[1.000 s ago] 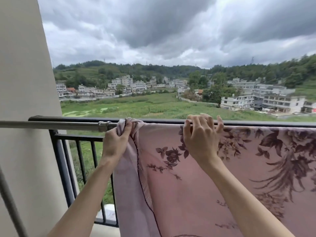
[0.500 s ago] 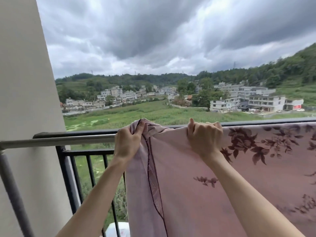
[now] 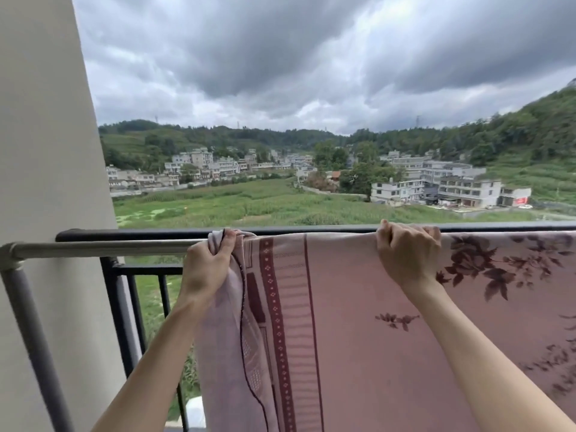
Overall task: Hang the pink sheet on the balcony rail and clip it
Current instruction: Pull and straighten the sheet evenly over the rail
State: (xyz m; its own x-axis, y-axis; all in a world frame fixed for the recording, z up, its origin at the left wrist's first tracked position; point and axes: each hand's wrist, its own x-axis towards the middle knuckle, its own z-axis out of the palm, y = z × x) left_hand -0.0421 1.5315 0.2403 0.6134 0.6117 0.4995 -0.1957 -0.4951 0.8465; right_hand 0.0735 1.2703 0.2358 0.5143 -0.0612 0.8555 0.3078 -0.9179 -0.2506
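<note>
Head camera looks down at two bare hands holding a pink sheet [image 3: 374, 338] over a grey metal pole [image 3: 103, 248]. Just behind the pole runs the black balcony rail [image 3: 140, 234], with thin black bars [image 3: 137, 307] under it. The sheet is soft cloth with dark red flowers on the right and a dark red striped border near its left edge. It hangs down flat. The left hand [image 3: 207, 269] grips the bunched left corner, fingers curled round it. The right hand [image 3: 405, 254] grips the top edge, fingers curled over it. A smooth pale wall [image 3: 40, 151] stands on the left.
</note>
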